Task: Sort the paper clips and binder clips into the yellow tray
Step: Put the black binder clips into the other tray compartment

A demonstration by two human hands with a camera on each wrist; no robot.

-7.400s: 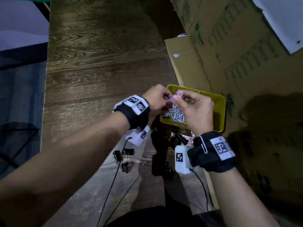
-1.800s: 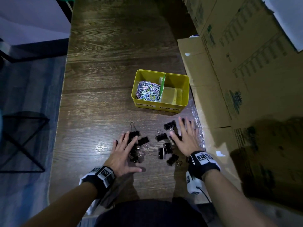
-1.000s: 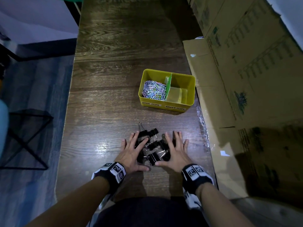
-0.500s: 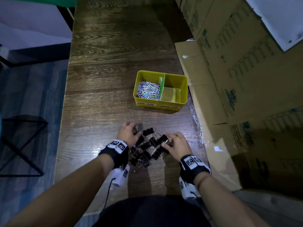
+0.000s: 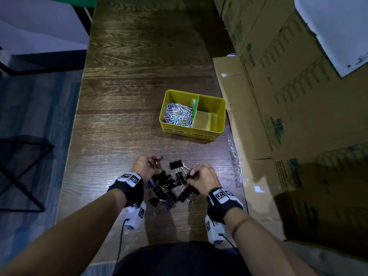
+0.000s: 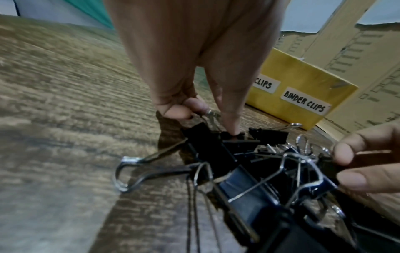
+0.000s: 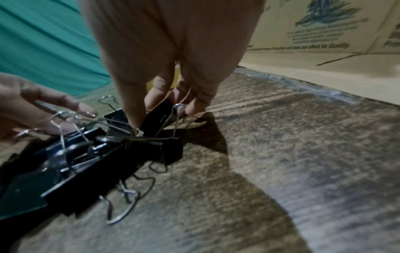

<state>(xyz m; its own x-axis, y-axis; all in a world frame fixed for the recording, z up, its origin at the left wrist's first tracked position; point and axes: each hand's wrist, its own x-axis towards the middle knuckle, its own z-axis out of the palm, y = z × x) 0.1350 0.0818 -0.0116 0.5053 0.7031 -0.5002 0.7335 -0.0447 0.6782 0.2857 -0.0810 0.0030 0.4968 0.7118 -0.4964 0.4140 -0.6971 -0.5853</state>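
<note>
Several black binder clips (image 5: 172,187) lie heaped on the wooden table between my hands. My left hand (image 5: 146,167) curls round clips at the heap's left side; its fingers (image 6: 177,111) pinch a clip's wire handle. My right hand (image 5: 201,177) grips a black binder clip (image 7: 158,114) at the heap's right edge. Further away stands the yellow tray (image 5: 207,134). Its left compartment holds coloured paper clips (image 5: 177,115), and its right compartment, labelled BINDER CLIPS (image 6: 304,102), shows a bare floor.
Flattened cardboard boxes (image 5: 288,96) line the table's right side, with crinkled clear plastic (image 5: 236,158) along their foot. The table's left edge (image 5: 74,124) drops to a grey floor with a black metal frame (image 5: 22,170). Bare wood stretches beyond the tray.
Earlier both hands lay flat and swept the scattered binder clips into one heap. Now the fingers of both have curled and grip clips at the heap's sides.
</note>
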